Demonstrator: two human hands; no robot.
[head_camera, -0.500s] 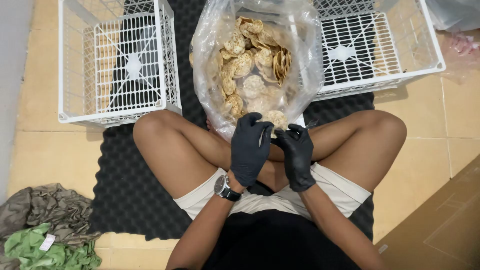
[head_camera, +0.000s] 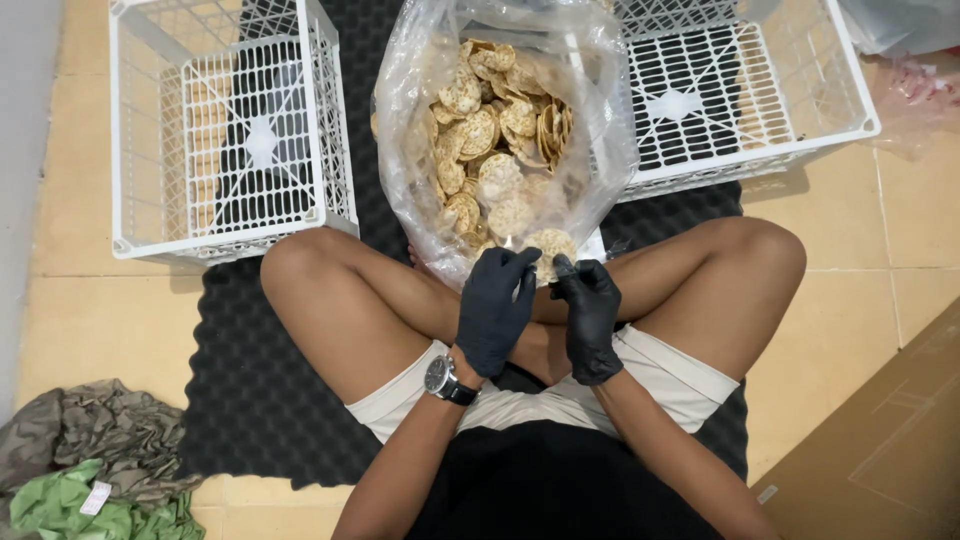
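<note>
Floor mat (head_camera: 260, 400): cracker (head_camera: 549, 246) between gloved hands (head_camera: 540, 310).

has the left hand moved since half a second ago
No, hardly: the left hand is at the near edge of the clear bag of crackers, beside the right hand, as before.

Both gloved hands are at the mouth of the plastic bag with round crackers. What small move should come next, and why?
Probably lift out the round cracker: the left hand and right hand both pinch it at the rim of the clear bag, and the white crate beside it stands open.
</note>
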